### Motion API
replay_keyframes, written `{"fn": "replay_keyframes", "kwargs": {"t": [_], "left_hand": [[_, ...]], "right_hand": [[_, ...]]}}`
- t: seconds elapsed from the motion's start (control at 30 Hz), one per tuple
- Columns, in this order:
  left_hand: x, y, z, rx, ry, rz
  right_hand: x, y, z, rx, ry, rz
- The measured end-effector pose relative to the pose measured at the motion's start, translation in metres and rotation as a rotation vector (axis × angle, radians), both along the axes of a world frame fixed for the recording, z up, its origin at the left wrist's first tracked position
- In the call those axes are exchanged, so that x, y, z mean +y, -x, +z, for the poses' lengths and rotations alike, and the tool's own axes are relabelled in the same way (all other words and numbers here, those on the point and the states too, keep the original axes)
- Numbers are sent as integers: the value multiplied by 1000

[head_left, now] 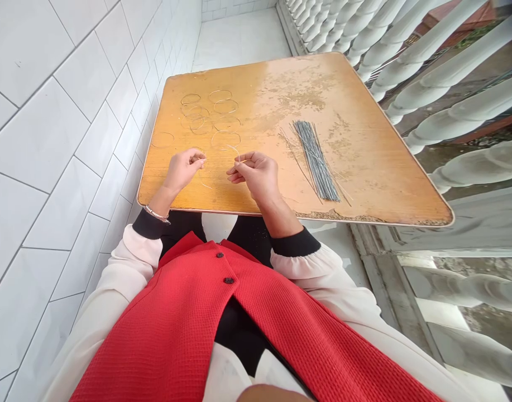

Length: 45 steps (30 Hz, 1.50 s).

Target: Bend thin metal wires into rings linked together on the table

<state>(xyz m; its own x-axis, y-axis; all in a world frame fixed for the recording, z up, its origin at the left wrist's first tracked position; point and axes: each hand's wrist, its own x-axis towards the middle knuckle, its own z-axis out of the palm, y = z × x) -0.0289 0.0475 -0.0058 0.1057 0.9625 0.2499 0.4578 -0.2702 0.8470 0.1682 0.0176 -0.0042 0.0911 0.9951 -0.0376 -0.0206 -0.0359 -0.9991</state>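
My left hand (182,170) and my right hand (254,175) hover over the near edge of a worn wooden table (373,167). Both pinch the ends of one thin wire (205,183) that curves into a loop between them. Several finished wire rings (216,117) lie flat on the table just beyond my hands. A bundle of straight grey wires (316,162) lies to the right of my right hand, with a few loose strands beside it.
A white tiled wall (71,139) runs along the left of the table. A white balustrade (427,67) stands on the right. A pale floor (239,39) stretches beyond the table. My red vest fills the bottom of the view.
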Motion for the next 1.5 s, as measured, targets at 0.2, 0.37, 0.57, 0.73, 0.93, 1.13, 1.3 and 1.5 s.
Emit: {"fn": "replay_keyframes", "kwargs": {"t": [0.2, 0.37, 0.57, 0.73, 0.93, 1.13, 1.3, 1.5], "left_hand": [[-5, -4, 22, 239, -154, -58], [-13, -11, 38, 494, -204, -138], [-13, -7, 32, 520, -255, -68], [-11, -13, 27, 395, -284, -36], [-9, -17, 23, 257, -261, -5], [-12, -8, 22, 295, -192, 2], [-17, -9, 24, 318, -190, 4], [-17, -15, 23, 253, -197, 51]], "right_hand": [[1, -14, -2, -451, -160, 89], [4, -9, 13, -496, -291, 121], [3, -3, 15, -348, -187, 115], [2, -1, 15, -219, -153, 120], [0, 2, 17, -72, -103, 145], [-2, -3, 17, -49, -81, 126], [1, -5, 14, -129, -87, 149], [1, -3, 8, -138, -74, 157]]}}
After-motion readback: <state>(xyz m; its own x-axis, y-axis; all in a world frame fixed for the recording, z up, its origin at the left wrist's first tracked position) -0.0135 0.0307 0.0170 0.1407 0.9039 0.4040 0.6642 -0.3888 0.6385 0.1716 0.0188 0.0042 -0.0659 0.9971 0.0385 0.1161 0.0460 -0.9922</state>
